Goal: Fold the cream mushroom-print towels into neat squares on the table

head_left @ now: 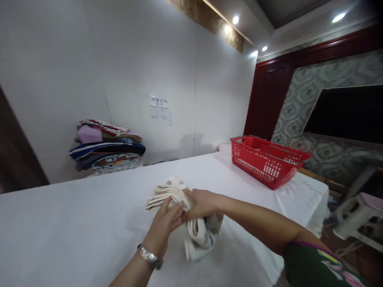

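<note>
A cream cloth item with grey-brown spots lies on the white-covered table, bunched in several folded layers. Its exact kind I cannot make out. One part fans out to the far left, and another hangs in a loose loop toward me on the right. My right hand is wrapped over the middle of the folds and grips them. Close in front, my left hand, with a metal watch at the wrist, touches the near side of the layers with its fingers apart.
A red plastic basket stands at the back right of the table. Against the white wall at the left back is a stack of folded clothes. Paper labels are stuck on the wall. A white stool stands beyond the right edge.
</note>
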The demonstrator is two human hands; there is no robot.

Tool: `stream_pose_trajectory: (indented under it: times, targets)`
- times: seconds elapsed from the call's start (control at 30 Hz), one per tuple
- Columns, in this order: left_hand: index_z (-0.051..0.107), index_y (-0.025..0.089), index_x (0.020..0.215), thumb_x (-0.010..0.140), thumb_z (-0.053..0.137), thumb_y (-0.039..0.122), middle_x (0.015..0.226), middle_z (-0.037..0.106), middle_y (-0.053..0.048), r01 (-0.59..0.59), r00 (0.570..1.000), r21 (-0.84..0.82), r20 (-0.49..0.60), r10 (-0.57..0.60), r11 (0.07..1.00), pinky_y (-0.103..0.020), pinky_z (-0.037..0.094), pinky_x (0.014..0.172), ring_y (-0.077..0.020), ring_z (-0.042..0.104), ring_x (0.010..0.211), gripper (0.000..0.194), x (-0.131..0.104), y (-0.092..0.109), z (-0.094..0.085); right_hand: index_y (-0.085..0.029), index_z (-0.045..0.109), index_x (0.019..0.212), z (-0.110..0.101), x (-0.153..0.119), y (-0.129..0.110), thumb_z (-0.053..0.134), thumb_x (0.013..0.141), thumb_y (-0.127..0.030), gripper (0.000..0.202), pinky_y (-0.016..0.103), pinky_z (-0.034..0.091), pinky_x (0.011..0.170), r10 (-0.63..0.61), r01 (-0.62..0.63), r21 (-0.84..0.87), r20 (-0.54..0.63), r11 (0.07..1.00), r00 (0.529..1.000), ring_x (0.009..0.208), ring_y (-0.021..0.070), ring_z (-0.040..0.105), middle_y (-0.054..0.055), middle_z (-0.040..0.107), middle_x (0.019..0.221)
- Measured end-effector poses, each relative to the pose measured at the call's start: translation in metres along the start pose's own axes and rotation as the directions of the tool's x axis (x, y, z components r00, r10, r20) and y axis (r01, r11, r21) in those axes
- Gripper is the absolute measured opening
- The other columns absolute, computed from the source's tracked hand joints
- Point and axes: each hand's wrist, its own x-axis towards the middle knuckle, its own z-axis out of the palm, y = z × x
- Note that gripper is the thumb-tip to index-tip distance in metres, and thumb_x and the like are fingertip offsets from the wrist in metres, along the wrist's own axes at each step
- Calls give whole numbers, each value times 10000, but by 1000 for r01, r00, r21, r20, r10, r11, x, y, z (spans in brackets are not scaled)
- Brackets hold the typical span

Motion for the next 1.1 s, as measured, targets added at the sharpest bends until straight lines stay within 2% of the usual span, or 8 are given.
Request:
stream_pose_trajectory:
  times: [0.17, 0.33, 0.6, 0.77, 0.83, 0.97, 1.03, 1.1]
  targets:
    - [134, 184, 1419, 726, 649, 385, 933, 675, -66, -127, 990, 209, 82, 112, 970, -361, 498, 824, -215, 640, 903, 887, -8, -9, 16, -248, 452, 1233, -1, -19, 23, 664, 627, -394, 659, 316, 430, 818, -77, 65, 319, 26, 945, 997, 989, 228, 554, 15, 596, 1108]
    - [168, 186, 1419, 733, 624, 399, 1041, 659, -89, -235, 971, 441, 133, 196, 866, -364, 440, 900, -231, 604, 1003, 850, -14, -18, 33, -250, 518, 1174, 16, -33, 46, 704, 590, -354, 622, 307, 447, 791, 42, -6, 534, -54, 845, 998, 926, 204, 574, -16, 624, 1029]
    - [174, 201, 1410, 749, 605, 405, 1094, 638, -94, -363, 923, 448, 294, 249, 817, -354, 410, 933, -218, 573, 1054, 815, -17, -28, 57, -223, 579, 1107, 18, -63, 86, 693, 559, -203, 561, 265, 455, 733, 109, 69, 560, -278, 826, 954, 844, 175, 573, -31, 636, 927]
    - [354, 241, 1337, 775, 551, 421, 1169, 598, -97, -439, 886, 557, 399, 236, 705, -301, 503, 754, -198, 617, 917, 622, -8, -54, 58, -240, 484, 1234, -48, -104, 123, 618, 622, -187, 629, 253, 465, 674, 157, 113, 466, -502, 877, 851, 781, 162, 584, -1, 625, 996]
    - [376, 258, 1324, 781, 524, 431, 1170, 600, -76, -444, 883, 630, 427, 194, 637, -289, 520, 700, -191, 620, 893, 589, 2, -74, 50, -258, 425, 1284, -90, -123, 143, 597, 643, -194, 667, 257, 461, 677, 168, 82, 334, -653, 939, 738, 794, 165, 583, 11, 600, 1072]
    - [511, 289, 1225, 775, 510, 379, 1082, 652, -26, -509, 857, 718, 478, 195, 475, -301, 507, 829, -190, 620, 925, 459, 26, -116, 26, -223, 321, 1360, -177, -151, 187, 612, 645, -224, 772, 320, 432, 771, 177, -245, 67, -869, 967, 463, 898, 225, 572, 44, 591, 1077]
    - [602, 303, 1121, 752, 535, 349, 1064, 661, -19, -589, 807, 713, 544, 231, 381, -303, 488, 885, -208, 614, 962, 379, 34, -133, 16, -178, 316, 1363, -212, -156, 210, 620, 657, -258, 773, 353, 407, 808, 151, -418, -25, -912, 908, 381, 947, 264, 559, 79, 587, 1086]
    - [642, 324, 1063, 751, 537, 318, 1067, 661, -9, -640, 768, 705, 571, 290, 306, -311, 458, 940, -222, 603, 997, 329, 36, -145, 11, -144, 312, 1360, -237, -155, 232, 619, 676, -274, 761, 372, 379, 833, 125, -529, -89, -926, 844, 356, 968, 281, 552, 109, 584, 1096]
